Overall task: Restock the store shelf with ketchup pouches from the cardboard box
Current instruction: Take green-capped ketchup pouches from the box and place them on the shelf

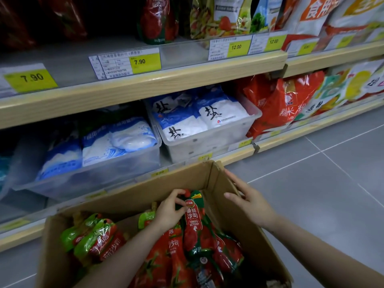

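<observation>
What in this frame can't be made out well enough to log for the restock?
- Head view: how many ketchup pouches remain; the forearms and the bottom edge hide the cardboard box floor.
- Small print on the 7.90 price label: blurred, too small.
- Upper shelf back, left: too dark to tell its stock.
- Left hand grips a pouch top; its cap is covered by fingers.
- Right hand palm: against the box wall, unseen.

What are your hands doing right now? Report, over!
Left hand pinching top of a ketchup pouch in the box. Right hand open on box wall. Shelf spot bare, nothing blocking.
</observation>
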The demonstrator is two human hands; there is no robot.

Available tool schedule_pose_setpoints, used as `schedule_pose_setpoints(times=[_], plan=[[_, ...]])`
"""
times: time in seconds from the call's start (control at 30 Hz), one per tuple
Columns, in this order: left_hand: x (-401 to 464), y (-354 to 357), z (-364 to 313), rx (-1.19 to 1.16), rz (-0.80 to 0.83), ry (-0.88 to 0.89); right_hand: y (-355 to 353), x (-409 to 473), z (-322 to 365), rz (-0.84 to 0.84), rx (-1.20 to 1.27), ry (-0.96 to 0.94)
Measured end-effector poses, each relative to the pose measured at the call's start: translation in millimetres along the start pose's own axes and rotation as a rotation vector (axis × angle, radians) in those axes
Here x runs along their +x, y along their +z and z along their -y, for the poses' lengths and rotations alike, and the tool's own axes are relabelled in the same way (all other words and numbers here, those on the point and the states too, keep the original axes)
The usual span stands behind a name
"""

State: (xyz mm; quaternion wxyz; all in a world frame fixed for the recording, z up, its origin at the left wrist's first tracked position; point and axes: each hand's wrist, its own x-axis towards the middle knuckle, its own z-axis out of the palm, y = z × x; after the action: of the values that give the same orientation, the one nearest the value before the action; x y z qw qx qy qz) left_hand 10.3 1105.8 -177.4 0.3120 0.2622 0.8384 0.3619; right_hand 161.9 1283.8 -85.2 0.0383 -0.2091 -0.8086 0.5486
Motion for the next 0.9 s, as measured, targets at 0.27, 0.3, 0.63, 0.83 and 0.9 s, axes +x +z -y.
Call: schedule_pose_setpoints(times=[0.27,0.3,0.63,0.83,0.9], plan=[[1.0,5.5,9.6,0.165,-0.067,-0.027,-1.6,1.1,-4.2,0.001,0.029,0.016],[-1.3,4.9,11.3,0.229,-0.025,-0.036,-1.3,1.7,-5.0,0.0,0.032,0.019],[-27.4,42.1,-4.2,0.205,0.271,0.056,-1.9,3.3,-7.0,-0.003,0.045,0.002],[-20.6,34.5,-18.5,-0.126,0.172,-0.078,-3.4,3.5,-8.0,0.002,0.027,-0.015],[-20.2,32.0,-22.7,-0.237,0.22,-0.104,-3.3,3.8,-8.7,-0.002,0.014,-0.02]])
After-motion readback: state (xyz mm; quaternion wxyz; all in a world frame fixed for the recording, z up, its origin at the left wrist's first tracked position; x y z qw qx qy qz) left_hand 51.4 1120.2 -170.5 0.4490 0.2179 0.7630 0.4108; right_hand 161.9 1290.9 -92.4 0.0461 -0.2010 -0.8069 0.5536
